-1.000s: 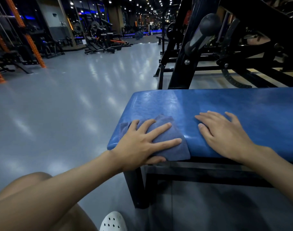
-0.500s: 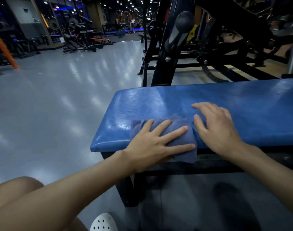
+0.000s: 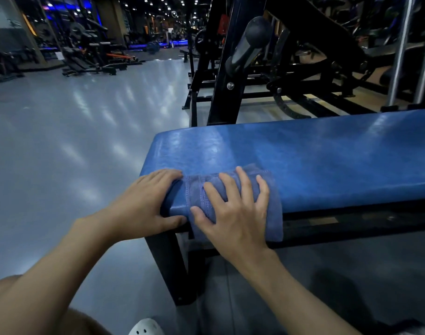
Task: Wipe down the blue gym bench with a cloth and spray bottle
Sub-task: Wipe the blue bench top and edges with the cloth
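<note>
a: what takes up most of the view?
b: the glossy grey gym floor, spreading from 7 o'clock up to 11 o'clock, with ceiling lights mirrored in it. next in size is the black steel exercise machine at 1 o'clock. a black padded roller juts from its upright near 12 o'clock.
a: and the bench?
b: the blue padded gym bench runs from the centre out to 3 o'clock, and its end sits just left of centre. it rests on a black metal frame, whose leg drops toward 6 o'clock.
a: where is the cloth?
b: the blue-grey folded terry cloth lies on the bench's near edge, just below centre toward 5 o'clock. it is draped over the front of the pad, and its lower part hangs in front of the frame rail.
a: what are the hands doing?
b: the right hand lies flat on the cloth with fingers straight and fanned apart, pressing it onto the pad. it clasps nothing. the left hand, at 9 o'clock of the right, grips the bench's end corner, fingers bent over the top and thumb tucked against the front edge. its fingertips reach the cloth's left hem; i can't tell whether they touch it.
a: anything smaller?
b: a white perforated shoe at 6 o'clock, at the bottom edge, near the frame's leg.
</note>
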The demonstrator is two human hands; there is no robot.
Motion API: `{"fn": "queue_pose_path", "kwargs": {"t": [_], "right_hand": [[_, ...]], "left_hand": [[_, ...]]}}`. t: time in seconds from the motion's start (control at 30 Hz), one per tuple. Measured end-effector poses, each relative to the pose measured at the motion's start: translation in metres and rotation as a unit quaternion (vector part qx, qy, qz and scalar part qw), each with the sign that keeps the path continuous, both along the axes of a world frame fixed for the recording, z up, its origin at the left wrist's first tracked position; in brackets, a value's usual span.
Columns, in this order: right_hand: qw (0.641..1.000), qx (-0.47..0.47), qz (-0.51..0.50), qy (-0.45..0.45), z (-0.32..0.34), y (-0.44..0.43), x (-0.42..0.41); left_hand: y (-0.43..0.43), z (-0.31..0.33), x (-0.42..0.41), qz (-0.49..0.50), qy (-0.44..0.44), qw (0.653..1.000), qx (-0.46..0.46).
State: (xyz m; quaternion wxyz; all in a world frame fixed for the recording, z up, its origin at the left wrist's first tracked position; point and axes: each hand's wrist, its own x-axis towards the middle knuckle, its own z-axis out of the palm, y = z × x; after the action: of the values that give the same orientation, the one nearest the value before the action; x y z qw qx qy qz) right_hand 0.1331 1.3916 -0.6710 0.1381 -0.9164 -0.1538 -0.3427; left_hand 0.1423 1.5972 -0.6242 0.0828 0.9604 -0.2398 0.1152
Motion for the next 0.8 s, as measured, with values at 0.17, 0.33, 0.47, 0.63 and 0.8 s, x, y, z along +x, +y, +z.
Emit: {"fn": "queue_pose_path", "kwargs": {"t": [0.17, 0.33, 0.47, 0.63, 0.8], "right_hand": [[0.992, -0.020, -0.035, -0.119, -0.029, -0.051, 0.009], [0.985, 0.053, -0.111, -0.125, -0.036, -0.054, 0.011], [0.983, 0.066, -0.099, -0.141, -0.032, -0.038, 0.017], [0.975, 0.048, -0.121, -0.179, -0.032, -0.103, 0.033], [0.961, 0.124, -0.183, -0.166, -0.032, -0.092, 0.033]], "left_hand": [[-0.002, 0.002, 0.002, 0.015, 0.007, 1.000, 0.024], [-0.024, 0.000, 0.002, 0.064, -0.010, 0.997, 0.053], [-0.034, 0.000, 0.003, 0.060, 0.001, 0.997, 0.046], [-0.052, 0.003, 0.009, 0.049, 0.012, 0.996, 0.069], [-0.063, 0.003, 0.014, 0.061, 0.006, 0.995, 0.081]]}}
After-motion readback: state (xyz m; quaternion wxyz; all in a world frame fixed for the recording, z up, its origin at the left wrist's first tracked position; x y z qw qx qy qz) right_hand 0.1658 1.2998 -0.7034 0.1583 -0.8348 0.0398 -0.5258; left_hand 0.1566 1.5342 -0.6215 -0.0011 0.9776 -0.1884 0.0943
